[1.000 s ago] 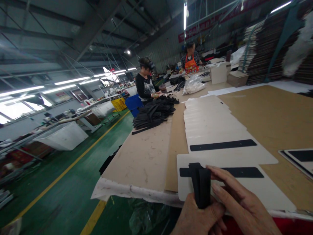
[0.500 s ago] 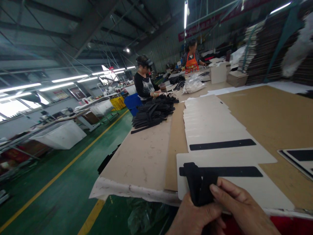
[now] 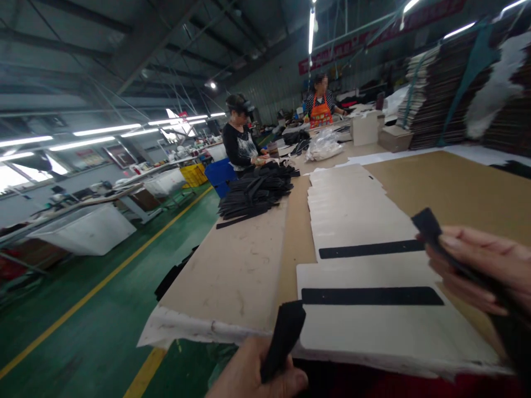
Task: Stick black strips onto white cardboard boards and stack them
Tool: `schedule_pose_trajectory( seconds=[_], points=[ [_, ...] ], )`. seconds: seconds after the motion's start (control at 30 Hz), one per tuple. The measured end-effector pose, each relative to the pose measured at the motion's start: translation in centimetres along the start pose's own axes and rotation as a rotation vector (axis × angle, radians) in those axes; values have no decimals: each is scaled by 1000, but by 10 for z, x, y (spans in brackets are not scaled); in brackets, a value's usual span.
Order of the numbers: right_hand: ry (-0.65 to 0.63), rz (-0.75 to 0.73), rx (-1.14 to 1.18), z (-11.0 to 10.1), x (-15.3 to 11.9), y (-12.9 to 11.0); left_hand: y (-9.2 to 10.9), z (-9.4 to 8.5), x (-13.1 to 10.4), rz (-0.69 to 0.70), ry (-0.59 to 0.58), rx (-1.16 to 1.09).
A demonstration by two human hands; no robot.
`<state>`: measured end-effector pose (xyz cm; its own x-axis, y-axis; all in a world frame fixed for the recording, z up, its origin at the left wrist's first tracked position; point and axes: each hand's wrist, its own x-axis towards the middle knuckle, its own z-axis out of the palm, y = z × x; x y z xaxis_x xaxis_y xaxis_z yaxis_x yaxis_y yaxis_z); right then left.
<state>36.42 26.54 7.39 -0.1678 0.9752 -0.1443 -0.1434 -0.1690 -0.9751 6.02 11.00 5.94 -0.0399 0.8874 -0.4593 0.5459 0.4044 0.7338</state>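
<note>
Near the table's front edge, my left hand (image 3: 259, 367) is closed around a bundle of black strips (image 3: 286, 334), whose ends stick up from the grip. Out to the right, my right hand (image 3: 477, 268) pinches a single black strip (image 3: 429, 224) that trails back below the wrist. Between the hands lie overlapping pale boards (image 3: 352, 326). A black strip (image 3: 371, 296) rests flat across the nearest board, and another black strip (image 3: 369, 249) across the board behind it. The fingertips of my left hand are partly hidden by the bundle.
A large pile of black strips (image 3: 257, 190) lies on the table's left side, with a co-worker (image 3: 240, 135) standing behind it. Further back are a clear plastic bag (image 3: 323, 146) and a person in an orange apron (image 3: 321, 110). Tall stacks of sheets (image 3: 460, 88) rise at the right.
My hands have moved apart. The right hand has gone up and right, drawing a black strip away; the left has shifted left with the bundle. The view has turned slightly.
</note>
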Motion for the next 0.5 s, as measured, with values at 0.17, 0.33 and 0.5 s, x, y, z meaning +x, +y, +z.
schedule_pose_trajectory(
  seconds=[0.17, 0.33, 0.5],
  points=[
    [-279, 14, -437, -12, 42, -24, 6, -9, 17, 456, 361, 428],
    [-444, 67, -601, 33, 76, -15, -5, 4, 74, 690, 401, 635],
    [-633, 60, -699, 74, 101, 18, -19, 17, 103, 669, 398, 659]
  ],
)
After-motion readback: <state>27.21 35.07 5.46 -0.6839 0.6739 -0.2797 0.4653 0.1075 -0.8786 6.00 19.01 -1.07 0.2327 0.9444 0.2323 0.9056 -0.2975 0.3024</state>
